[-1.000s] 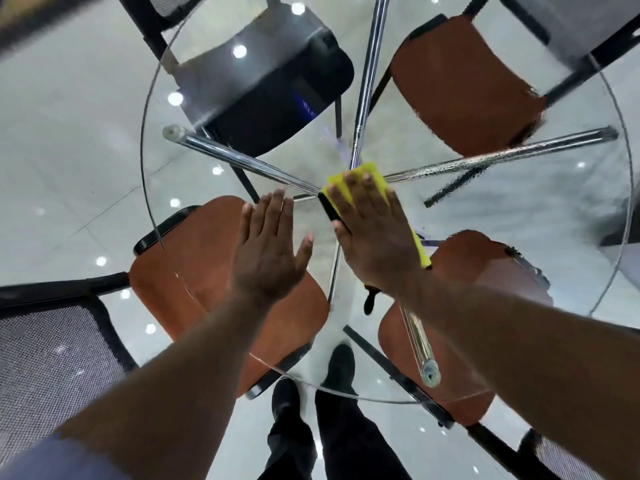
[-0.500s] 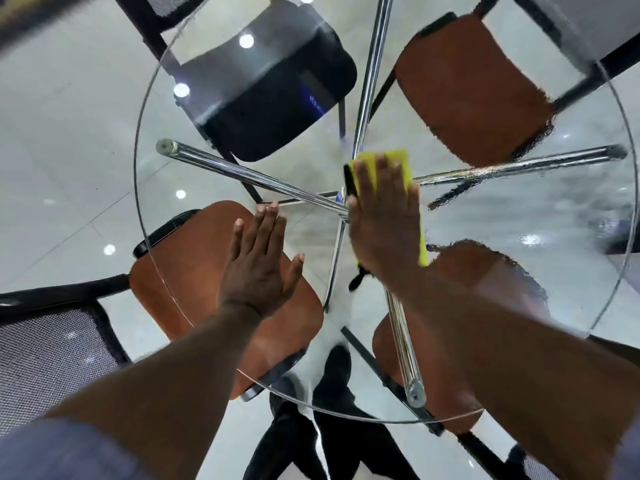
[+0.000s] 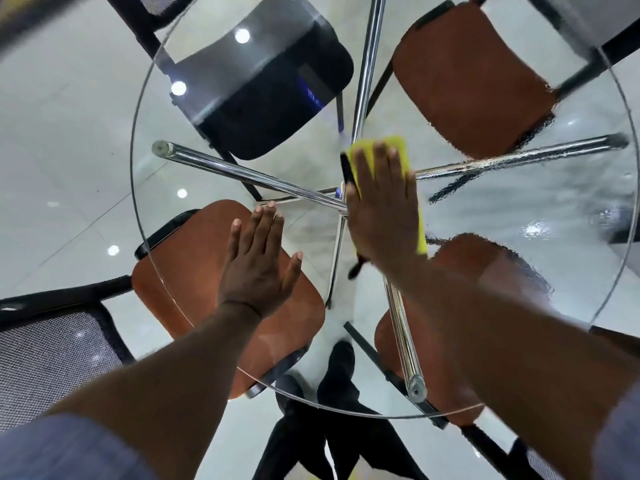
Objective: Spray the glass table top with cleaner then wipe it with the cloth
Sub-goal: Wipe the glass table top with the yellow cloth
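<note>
Glass top [image 3: 207, 98], streaky wet at right, carries the cloth [image 3: 398, 150] near its centre under the flat, straight-fingered right hand [image 3: 381, 216], which should press evenly and sweep overlapping passes into that wet patch [image 3: 536, 220] while the left hand [image 3: 258, 265], fingers straight, lies flat beside it.

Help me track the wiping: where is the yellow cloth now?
In the head view, the yellow cloth lies near the centre of the glass table top, pressed flat under the right hand, with the left hand flat to its left.
</note>
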### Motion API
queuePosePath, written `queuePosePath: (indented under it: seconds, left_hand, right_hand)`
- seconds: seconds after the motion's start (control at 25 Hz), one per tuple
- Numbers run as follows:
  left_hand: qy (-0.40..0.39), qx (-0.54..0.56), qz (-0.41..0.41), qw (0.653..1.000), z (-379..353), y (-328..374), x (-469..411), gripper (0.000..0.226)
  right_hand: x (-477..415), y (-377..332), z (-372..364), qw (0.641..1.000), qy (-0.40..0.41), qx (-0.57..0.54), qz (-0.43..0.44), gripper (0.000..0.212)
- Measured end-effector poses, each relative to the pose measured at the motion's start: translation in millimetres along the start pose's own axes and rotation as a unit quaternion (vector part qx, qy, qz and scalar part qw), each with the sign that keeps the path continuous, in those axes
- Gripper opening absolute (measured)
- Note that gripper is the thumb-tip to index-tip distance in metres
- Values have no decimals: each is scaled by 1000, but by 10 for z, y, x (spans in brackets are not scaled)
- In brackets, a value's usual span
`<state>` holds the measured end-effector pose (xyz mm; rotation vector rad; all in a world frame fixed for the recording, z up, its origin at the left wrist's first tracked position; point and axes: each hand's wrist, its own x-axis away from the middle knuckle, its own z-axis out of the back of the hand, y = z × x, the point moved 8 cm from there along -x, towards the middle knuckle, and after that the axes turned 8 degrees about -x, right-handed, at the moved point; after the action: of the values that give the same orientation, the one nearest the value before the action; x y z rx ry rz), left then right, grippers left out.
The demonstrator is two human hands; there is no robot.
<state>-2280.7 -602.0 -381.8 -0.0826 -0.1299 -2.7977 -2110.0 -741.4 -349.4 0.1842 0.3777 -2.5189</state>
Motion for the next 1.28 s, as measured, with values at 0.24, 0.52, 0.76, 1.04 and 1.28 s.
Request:
queuePosePath:
  seconds: [0.24,0.52,0.76,1.04,1.28]
  left_hand:
    - [-7,3,-5,1000,48,52,-24,74]
    - [0,-2,-1,1000,-10,-7,0,74]
    - [-3,8,1,1000,41,42,11,75]
    - [-6,-7,-2,1000,-35,5,-19,74]
    - [-15,-8,1,1000,15,28,-4,75]
  right_hand:
    - [-121,57,47,999,7,10,32,58]
    - [-184,114,-22,1000,-2,5,-14,59]
    - [349,135,151,999,-42,7,33,60]
    - [-847,145,-196,1000,-15,-4,12,62]
    - [1169,187,315,997,-66,-6,27,62]
